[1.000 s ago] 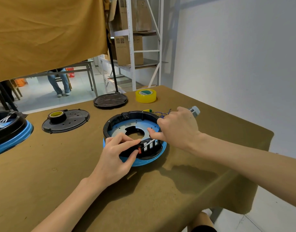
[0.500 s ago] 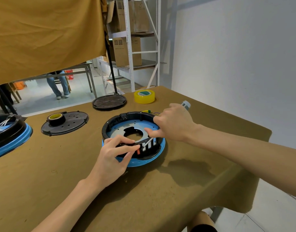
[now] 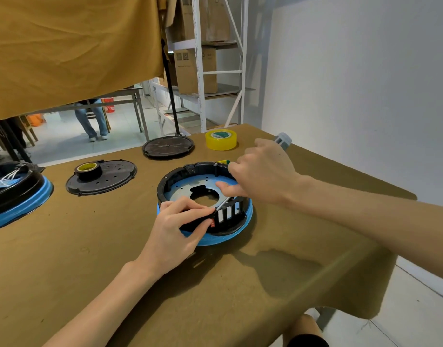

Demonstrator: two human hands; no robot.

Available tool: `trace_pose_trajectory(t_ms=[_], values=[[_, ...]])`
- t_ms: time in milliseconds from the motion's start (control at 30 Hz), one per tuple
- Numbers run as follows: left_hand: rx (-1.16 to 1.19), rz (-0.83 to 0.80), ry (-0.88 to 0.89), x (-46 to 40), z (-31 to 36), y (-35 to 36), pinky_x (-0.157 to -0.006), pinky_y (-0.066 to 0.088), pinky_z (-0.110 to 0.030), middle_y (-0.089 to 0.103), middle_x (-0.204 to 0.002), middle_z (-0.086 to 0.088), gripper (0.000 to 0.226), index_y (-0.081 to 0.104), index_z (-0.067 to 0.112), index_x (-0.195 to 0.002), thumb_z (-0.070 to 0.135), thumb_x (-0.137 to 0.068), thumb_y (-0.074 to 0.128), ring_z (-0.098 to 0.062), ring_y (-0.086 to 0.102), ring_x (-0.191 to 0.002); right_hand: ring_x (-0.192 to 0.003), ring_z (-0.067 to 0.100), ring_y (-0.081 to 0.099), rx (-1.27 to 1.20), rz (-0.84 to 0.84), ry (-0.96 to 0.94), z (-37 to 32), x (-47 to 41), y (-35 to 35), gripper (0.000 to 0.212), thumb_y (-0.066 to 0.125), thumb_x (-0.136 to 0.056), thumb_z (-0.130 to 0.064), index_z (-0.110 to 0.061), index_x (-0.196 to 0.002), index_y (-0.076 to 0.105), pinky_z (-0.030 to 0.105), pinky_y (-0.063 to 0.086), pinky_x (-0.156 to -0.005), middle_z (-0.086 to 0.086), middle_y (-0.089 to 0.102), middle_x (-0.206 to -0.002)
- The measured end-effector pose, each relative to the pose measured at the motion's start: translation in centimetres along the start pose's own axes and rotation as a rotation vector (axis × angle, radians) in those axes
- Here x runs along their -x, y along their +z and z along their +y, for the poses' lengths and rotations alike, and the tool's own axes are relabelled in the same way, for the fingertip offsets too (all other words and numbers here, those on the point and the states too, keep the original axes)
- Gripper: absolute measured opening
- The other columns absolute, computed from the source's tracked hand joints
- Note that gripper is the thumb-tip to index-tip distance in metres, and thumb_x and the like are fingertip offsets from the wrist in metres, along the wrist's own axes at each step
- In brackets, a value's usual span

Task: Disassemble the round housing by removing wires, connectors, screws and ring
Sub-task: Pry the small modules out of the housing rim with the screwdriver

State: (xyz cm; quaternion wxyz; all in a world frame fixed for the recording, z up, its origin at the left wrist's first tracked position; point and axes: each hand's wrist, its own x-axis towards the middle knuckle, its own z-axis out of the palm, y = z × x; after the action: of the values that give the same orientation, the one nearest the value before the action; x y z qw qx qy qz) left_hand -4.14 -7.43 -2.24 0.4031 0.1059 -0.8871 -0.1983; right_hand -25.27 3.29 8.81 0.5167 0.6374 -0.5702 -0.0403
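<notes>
Starting at the left edge of the table [image 3: 65,271], well to the left of the round housing [image 3: 205,204], a second black-and-blue unit [image 3: 17,194] sits partly out of frame with pale wires inside it. Between that unit and the housing lies a black perforated lid [image 3: 107,179] carrying a dark roll of tape [image 3: 87,170]. Behind the housing rests a second black disc [image 3: 168,147], and to the right of that disc a yellow roll of tape [image 3: 221,139]. The housing itself, a black ring on a blue base, lies flat on the brown cloth near the table's middle. The left hand [image 3: 175,231] bears on the housing's near-left rim, fingers curled over the black wall and thumb against its outer side, gripping it beside a slotted black block [image 3: 228,214] with white inserts. The right hand [image 3: 263,174] reaches across the housing's far-right side, fist closed around a screwdriver [image 3: 281,140] whose grey handle end projects above the knuckles; its metal shaft [image 3: 224,202] slants down to the block, tip meeting the block's left end beside the left fingertips [image 3: 208,211]. A yellow-green piece [image 3: 224,162] shows just behind the housing's far rim, beside the right hand.
</notes>
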Motion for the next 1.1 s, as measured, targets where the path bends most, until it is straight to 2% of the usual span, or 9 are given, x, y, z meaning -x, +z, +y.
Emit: trace_pose_trajectory(t_ms=[167,300,400,467,567,667,733,900,1100], values=[[-0.018,-0.004,-0.012,0.0,-0.1,0.1,-0.09,0.046,-0.036,0.069,-0.107,0.013,0.031,0.076,0.029,-0.118,0.023,-0.087,0.077,-0.01,0.062,-0.102,-0.043,0.017,0.035,0.076,0.003,-0.231,0.7,-3.0,-0.9,0.068,0.034,-0.1,-0.063,-0.019,-0.05,0.043,0.032,0.023,-0.062,-0.005,0.04,-0.044],[-0.022,0.009,-0.009,0.0,0.0,0.1,-0.09,0.047,-0.039,0.069,-0.106,0.013,0.03,0.077,0.027,-0.116,0.022,-0.086,0.078,-0.008,0.063,-0.101,-0.051,0.019,0.04,0.084,-0.033,-0.358,0.5,-4.6,-1.3,0.064,0.026,-0.103,-0.059,-0.018,-0.057,0.046,0.034,0.025,-0.067,-0.003,0.047,-0.052],[-0.018,0.012,-0.026,0.0,0.2,0.2,-0.09,0.047,-0.039,0.07,-0.106,0.012,0.031,0.076,0.028,-0.116,0.02,-0.086,0.079,-0.009,0.062,-0.101,-0.05,0.019,0.036,0.221,0.074,-0.39,0.1,-4.8,-1.8,0.054,0.037,-0.099,-0.051,-0.023,-0.054,0.043,0.032,0.035,-0.065,-0.004,0.043,-0.049],[-0.016,0.006,-0.024,0.0,0.3,0.2,-0.09,0.046,-0.038,0.069,-0.106,0.011,0.031,0.074,0.03,-0.116,0.021,-0.086,0.078,-0.008,0.061,-0.102,-0.048,0.02,0.032,0.256,0.091,-0.395,0.0,-4.8,-2.2,0.049,0.045,-0.095,-0.046,-0.024,-0.051,0.041,0.032,0.037,-0.063,-0.003,0.038,-0.047],[-0.014,0.0,-0.018,-0.1,0.2,0.2,-0.09,0.046,-0.036,0.069,-0.106,0.012,0.032,0.074,0.031,-0.118,0.024,-0.087,0.076,-0.008,0.061,-0.101,-0.049,0.02,0.031,0.228,0.039,-0.39,0.1,-4.8,-2.4,0.05,0.047,-0.093,-0.048,-0.023,-0.051,0.037,0.032,0.035,-0.064,-0.002,0.034,-0.047],[-0.021,-0.008,-0.028,-0.1,0.1,0.2,-0.089,0.046,-0.036,0.068,-0.104,0.014,0.032,0.075,0.031,-0.118,0.025,-0.087,0.075,-0.009,0.062,-0.1,-0.049,0.018,0.044,0.161,-0.02,-0.405,-0.8,-3.9,-1.7,0.047,0.047,-0.095,-0.044,-0.023,-0.053,0.041,0.033,0.031,-0.065,-0.004,0.044,-0.049],[-0.024,-0.005,-0.025,-0.1,0.1,0.3,-0.089,0.046,-0.034,0.068,-0.104,0.015,0.031,0.075,0.031,-0.118,0.026,-0.087,0.076,-0.01,0.062,-0.099,-0.051,0.016,0.05,0.154,-0.035,-0.357,-1.6,-2.8,-1.1,0.047,0.047,-0.096,-0.046,-0.024,-0.054,0.041,0.033,0.031,-0.065,-0.006,0.051,-0.05],[-0.022,-0.003,-0.021,-0.1,-0.1,0.2,-0.09,0.043,-0.029,0.068,-0.107,0.016,0.031,0.077,0.027,-0.118,0.025,-0.088,0.078,-0.007,0.062,-0.103,-0.047,0.018,0.037,0.138,0.025,-0.169,-0.6,-1.2,-0.9,0.058,0.048,-0.096,-0.058,-0.021,-0.052,0.042,0.032,0.022,-0.065,-0.005,0.046,-0.046],[-0.036,-0.102,-0.059,-0.1,0.0,-0.1,-0.1,0.041,-0.026,0.062,-0.123,0.021,0.034,0.065,0.037,-0.127,0.038,-0.093,0.068,-0.007,0.058,-0.118,-0.047,0.017,0.044,0.067,-0.027,-0.133,0.2,-1.1,-1.4,0.06,0.04,-0.099,-0.06,-0.019,-0.055,0.049,0.032,0.025,-0.064,-0.003,0.053,-0.048]])
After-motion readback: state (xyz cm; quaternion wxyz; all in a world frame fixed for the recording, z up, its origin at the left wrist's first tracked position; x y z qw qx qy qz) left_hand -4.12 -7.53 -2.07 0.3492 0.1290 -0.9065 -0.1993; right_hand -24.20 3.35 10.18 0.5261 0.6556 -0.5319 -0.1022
